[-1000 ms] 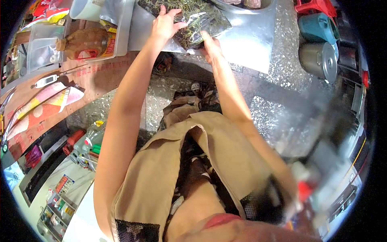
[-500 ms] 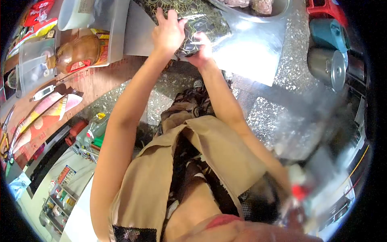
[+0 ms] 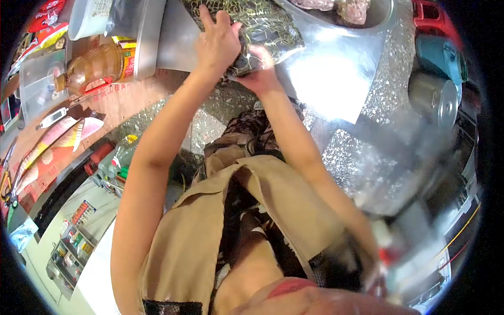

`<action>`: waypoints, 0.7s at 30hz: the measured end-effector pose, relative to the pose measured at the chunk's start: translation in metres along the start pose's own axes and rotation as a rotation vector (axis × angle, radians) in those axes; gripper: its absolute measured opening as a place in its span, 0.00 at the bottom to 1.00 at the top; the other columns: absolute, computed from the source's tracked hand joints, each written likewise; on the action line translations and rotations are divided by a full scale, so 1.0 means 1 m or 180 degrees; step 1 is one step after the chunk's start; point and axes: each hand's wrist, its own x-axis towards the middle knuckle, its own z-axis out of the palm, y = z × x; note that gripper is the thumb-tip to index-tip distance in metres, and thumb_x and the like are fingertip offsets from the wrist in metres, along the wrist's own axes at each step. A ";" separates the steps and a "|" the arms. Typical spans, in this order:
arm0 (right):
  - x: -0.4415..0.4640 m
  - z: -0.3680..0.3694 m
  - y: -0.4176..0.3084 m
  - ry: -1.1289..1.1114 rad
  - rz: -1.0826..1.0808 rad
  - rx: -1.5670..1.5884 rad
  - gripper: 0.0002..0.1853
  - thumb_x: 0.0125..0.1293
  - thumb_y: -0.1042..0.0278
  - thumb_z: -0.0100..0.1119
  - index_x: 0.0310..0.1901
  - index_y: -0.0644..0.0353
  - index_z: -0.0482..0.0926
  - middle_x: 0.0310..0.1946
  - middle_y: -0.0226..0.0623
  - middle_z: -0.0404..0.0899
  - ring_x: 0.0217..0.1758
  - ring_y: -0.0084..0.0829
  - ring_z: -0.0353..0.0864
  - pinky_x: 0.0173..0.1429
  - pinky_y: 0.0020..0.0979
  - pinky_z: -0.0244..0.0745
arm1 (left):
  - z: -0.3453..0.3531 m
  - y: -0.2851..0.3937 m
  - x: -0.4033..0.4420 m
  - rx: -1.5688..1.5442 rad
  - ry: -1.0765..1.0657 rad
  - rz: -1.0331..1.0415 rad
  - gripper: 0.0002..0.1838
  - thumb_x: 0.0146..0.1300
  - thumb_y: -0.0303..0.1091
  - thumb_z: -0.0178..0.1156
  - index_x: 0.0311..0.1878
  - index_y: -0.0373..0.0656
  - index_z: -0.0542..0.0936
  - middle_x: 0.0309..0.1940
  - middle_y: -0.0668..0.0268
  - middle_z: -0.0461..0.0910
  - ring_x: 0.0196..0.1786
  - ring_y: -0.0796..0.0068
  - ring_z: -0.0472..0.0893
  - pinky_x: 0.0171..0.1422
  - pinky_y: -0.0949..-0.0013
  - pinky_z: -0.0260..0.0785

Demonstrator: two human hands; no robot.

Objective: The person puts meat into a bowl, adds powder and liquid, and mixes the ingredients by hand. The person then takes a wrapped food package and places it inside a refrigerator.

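A dark, glossy, bag-like sheet with a wavy yellow-green pattern (image 3: 268, 26) lies at the top of the head view; whether the pattern is printed or made of loose strands I cannot tell. My left hand (image 3: 218, 44) rests on its left part, fingers spread and pointing away from me. At the near edge, my right hand (image 3: 260, 73) grips the sheet, thumb on top and the other fingers hidden beneath. Under the sheet is a shiny metal surface (image 3: 336, 79). Just beyond it to the right sits a metal bowl (image 3: 387, 18) with pinkish chunks (image 3: 353, 10).
On the left, a wooden board (image 3: 94, 107) carries a brown bottle (image 3: 97, 71), a clear plastic box (image 3: 39, 86), a thermometer-like device (image 3: 54, 117) and scissors (image 3: 7, 178). A teal container (image 3: 438, 52) and a lidded metal pot (image 3: 433, 100) stand at right. Speckled stone floor (image 3: 346, 152) shows below.
The right hand has shifted slightly left and lower along the sheet's near edge. The left hand stays on the sheet, a little lower. The sheet looks flatter, and the view has shifted slightly.
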 end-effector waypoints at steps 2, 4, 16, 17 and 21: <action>0.010 -0.004 0.005 -0.0156 0.0005 0.0143 0.18 0.58 0.60 0.46 0.48 0.59 0.71 0.41 0.37 0.76 0.42 0.34 0.77 0.47 0.39 0.73 | -0.007 0.007 0.003 0.0066 0.0028 0.0045 0.19 0.60 0.45 0.52 0.45 0.41 0.64 0.58 0.33 0.53 0.35 0.33 0.75 0.39 0.46 0.69; 0.016 -0.011 0.007 -0.0455 0.0064 0.0312 0.20 0.54 0.63 0.46 0.48 0.62 0.70 0.41 0.39 0.76 0.42 0.37 0.77 0.48 0.40 0.73 | -0.009 0.005 0.004 0.0149 0.0050 0.0111 0.19 0.60 0.46 0.51 0.44 0.40 0.64 0.56 0.33 0.56 0.36 0.31 0.73 0.38 0.45 0.69; -0.004 -0.011 0.005 -0.0307 -0.0348 -0.0168 0.18 0.52 0.67 0.43 0.44 0.67 0.70 0.37 0.42 0.76 0.40 0.38 0.78 0.47 0.39 0.73 | -0.015 -0.001 0.020 -0.0765 -0.0277 -0.0338 0.18 0.58 0.42 0.52 0.49 0.44 0.67 0.62 0.44 0.54 0.50 0.39 0.70 0.54 0.47 0.62; -0.011 -0.008 0.004 0.0010 -0.0305 -0.0342 0.19 0.51 0.66 0.44 0.43 0.67 0.71 0.36 0.42 0.77 0.39 0.38 0.78 0.46 0.38 0.73 | -0.013 -0.002 0.020 -0.0842 -0.0261 -0.0308 0.18 0.58 0.42 0.52 0.49 0.44 0.67 0.62 0.44 0.54 0.50 0.39 0.70 0.54 0.47 0.62; -0.048 0.014 -0.003 0.1611 -0.0386 -0.1092 0.22 0.45 0.64 0.50 0.43 0.67 0.72 0.31 0.39 0.77 0.34 0.34 0.76 0.41 0.34 0.73 | -0.002 -0.012 0.025 -0.0442 -0.0589 -0.0373 0.21 0.62 0.52 0.46 0.53 0.52 0.62 0.67 0.44 0.36 0.48 0.39 0.73 0.52 0.48 0.66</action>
